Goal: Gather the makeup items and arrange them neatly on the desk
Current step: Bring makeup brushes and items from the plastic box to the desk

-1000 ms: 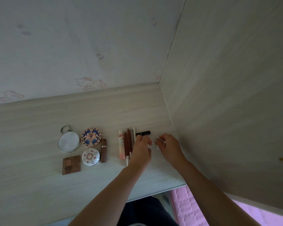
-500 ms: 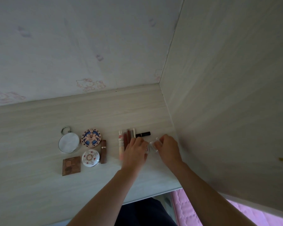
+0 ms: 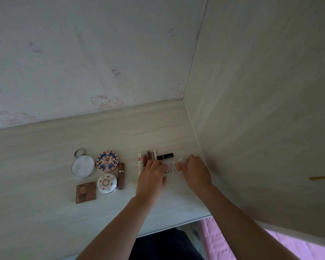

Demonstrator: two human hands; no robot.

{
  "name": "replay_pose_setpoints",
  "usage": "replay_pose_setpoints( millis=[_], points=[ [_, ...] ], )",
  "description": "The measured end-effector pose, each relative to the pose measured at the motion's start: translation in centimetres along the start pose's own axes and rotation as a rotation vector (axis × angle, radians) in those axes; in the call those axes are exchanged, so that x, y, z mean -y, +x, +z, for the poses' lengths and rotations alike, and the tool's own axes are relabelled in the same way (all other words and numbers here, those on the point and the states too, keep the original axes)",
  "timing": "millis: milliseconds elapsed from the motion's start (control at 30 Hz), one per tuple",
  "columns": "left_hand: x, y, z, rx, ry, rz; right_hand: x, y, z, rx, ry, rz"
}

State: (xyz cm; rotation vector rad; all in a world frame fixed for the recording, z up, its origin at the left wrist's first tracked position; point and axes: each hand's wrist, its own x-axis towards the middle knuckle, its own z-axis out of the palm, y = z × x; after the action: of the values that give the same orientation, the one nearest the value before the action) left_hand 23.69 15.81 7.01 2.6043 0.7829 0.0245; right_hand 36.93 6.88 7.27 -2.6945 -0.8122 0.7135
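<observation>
Both forearms bare, no sleeves visible up to frame edge. Left hand (image 3: 152, 177) and right hand (image 3: 196, 172) bare: no gloves. Rings, watch, nails too small to tell. Dark clothing (image 3: 167, 244) on lower body.

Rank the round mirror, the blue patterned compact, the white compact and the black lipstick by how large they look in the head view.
1. Round mirror.
2. Blue patterned compact, nearly as large; close call.
3. White compact.
4. Black lipstick, clearly smallest.
All lie flat on the desk.
</observation>
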Motion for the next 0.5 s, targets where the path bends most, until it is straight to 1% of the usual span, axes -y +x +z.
replay_pose_setpoints(
  millis=[133,333,500],
  points=[
    [0.2,-1.0,-1.0,-0.018,-0.016,0.006,-0.2,-1.4,-0.6,-0.036,-0.090,-0.076],
    [0.4,-2.6,-2.5,-0.042,0.023,0.107,0.1,-4.5,-0.3,-0.032,-0.130,-0.162],
    [1.4,-4.2,-2.6,-0.010,0.056,0.252,0.9,-8.2,2.2,-0.053,-0.213,-0.118]
  ],
)
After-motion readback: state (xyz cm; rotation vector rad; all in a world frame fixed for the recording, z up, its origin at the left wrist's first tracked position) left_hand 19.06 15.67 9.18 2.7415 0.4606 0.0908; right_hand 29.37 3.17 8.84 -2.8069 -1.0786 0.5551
